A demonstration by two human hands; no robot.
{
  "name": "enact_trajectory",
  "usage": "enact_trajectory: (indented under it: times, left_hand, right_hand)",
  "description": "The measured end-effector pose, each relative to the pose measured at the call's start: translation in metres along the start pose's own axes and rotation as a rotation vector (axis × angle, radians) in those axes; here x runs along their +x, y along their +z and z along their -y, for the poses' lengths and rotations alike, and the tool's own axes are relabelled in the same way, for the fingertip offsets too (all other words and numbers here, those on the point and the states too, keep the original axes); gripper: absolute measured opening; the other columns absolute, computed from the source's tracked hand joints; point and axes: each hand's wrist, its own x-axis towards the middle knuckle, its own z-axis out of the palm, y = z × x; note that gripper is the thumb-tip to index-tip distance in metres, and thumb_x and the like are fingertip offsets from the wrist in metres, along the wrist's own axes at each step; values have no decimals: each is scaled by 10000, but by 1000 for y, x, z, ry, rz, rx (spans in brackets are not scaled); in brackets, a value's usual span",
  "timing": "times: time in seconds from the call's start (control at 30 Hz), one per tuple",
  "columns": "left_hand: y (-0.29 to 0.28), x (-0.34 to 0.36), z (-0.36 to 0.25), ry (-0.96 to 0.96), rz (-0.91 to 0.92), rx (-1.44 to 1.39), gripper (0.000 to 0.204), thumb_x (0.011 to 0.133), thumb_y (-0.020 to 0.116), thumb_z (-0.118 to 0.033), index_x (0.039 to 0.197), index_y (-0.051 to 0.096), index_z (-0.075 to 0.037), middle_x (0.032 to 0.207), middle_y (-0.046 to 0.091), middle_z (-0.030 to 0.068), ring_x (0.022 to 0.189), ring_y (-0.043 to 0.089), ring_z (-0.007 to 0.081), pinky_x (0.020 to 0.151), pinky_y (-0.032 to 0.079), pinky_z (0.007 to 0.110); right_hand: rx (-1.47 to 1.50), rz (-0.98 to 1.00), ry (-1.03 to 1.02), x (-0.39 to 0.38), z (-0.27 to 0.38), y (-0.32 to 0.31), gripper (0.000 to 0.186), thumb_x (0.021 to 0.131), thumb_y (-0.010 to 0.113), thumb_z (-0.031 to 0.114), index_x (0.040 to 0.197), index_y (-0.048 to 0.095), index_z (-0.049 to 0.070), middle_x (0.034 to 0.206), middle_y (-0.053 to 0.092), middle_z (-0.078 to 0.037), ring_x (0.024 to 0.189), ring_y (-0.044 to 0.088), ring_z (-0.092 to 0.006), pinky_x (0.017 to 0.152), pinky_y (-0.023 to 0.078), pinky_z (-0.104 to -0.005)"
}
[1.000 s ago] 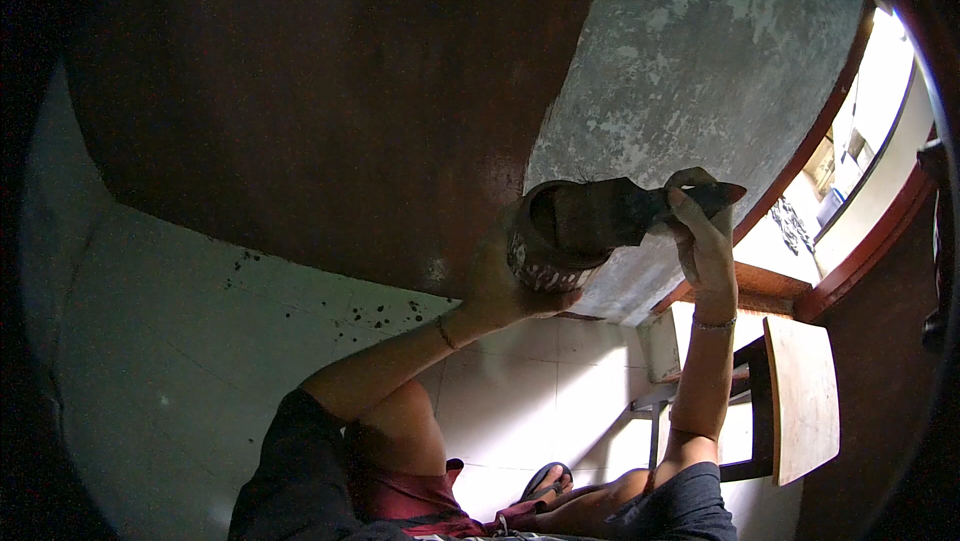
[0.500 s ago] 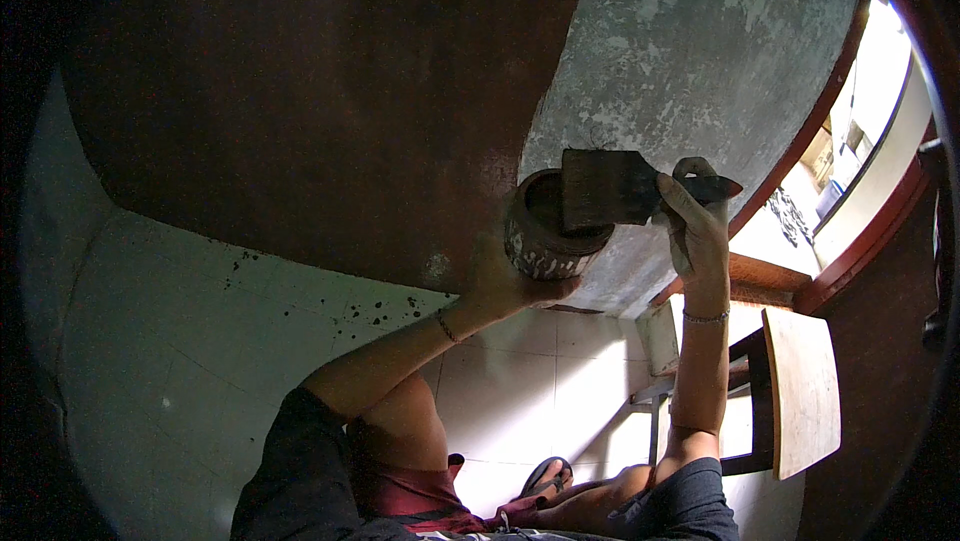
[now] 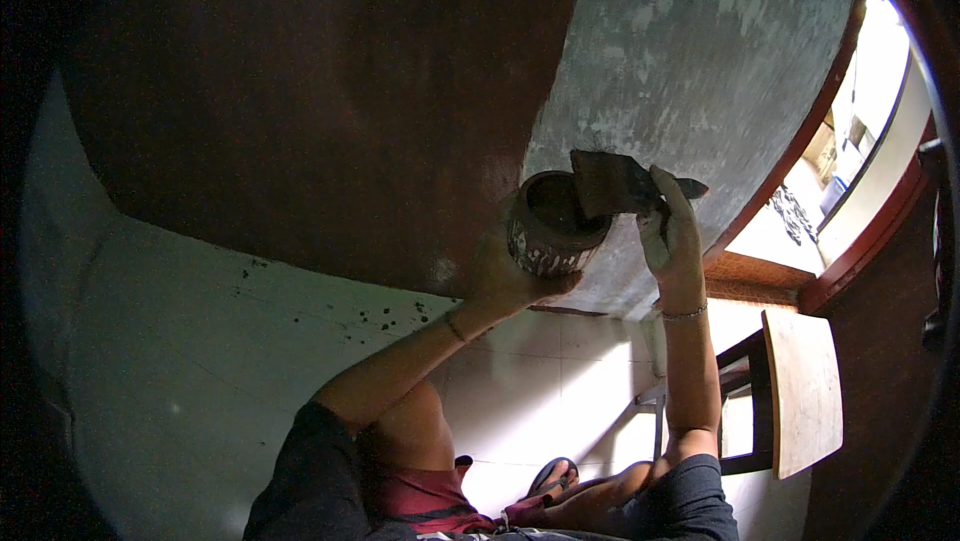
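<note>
My left hand [image 3: 507,279] holds up a round paint can [image 3: 553,254] from below and the side, its outside streaked with brown paint. Dark brown paint shows inside the can. In my right hand [image 3: 672,239] is a wide paintbrush [image 3: 608,184], gripped near the base of its dark handle. The brush's bristles hang at the can's right rim, partly over its opening. Behind both hands stands a wall, dark brown [image 3: 350,111] on the left and patchy grey-white [image 3: 690,61] on the right, with an upright edge between the two.
Dark paint drops spot the light tiled floor [image 3: 510,381] by the wall's foot. A chair with a pale wooden panel [image 3: 803,393] stands at my right. Beyond the wall's right edge is a bright opening with a reddish-brown frame [image 3: 865,233].
My right hand has moved a little left and the brush has tilted, its handle end now nearer the can. The left hand keeps the can in nearly the same place.
</note>
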Motion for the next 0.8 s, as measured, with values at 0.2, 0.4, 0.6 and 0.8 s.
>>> enact_trajectory:
  times: [0.2,0.4,0.6,0.8]
  left_hand:
    - [10,24,-4,99,-137,-40,995,597,929,-447,1347,438,-15,1295,546,178,1177,557,302,1014,478,452]
    - [10,51,-14,100,-173,-111,967,565,943,-358,1331,458,-24,1254,582,167,1127,593,281,984,501,422]
    - [8,73,-17,79,-165,-165,958,556,935,-349,1331,464,-39,1253,582,158,1118,597,280,984,500,429]
    - [-3,64,-3,80,-208,-57,1006,575,931,-365,1376,427,-24,1306,540,171,1197,545,290,1037,456,431]
  right_hand:
    - [291,-3,188,27,13,-4,154,978,610,101,1096,635,5,979,656,-67,716,576,-28,538,483,-127]
    - [-23,-159,4,59,28,1,111,972,634,130,1030,651,37,902,657,-39,667,564,-34,520,476,-140]
    - [89,-201,-147,93,52,30,201,926,713,160,1057,661,16,948,671,-43,709,591,-64,582,486,-181]
    - [-681,2,-625,127,89,51,275,821,819,202,977,731,-6,926,740,-81,740,682,-164,701,542,-283]
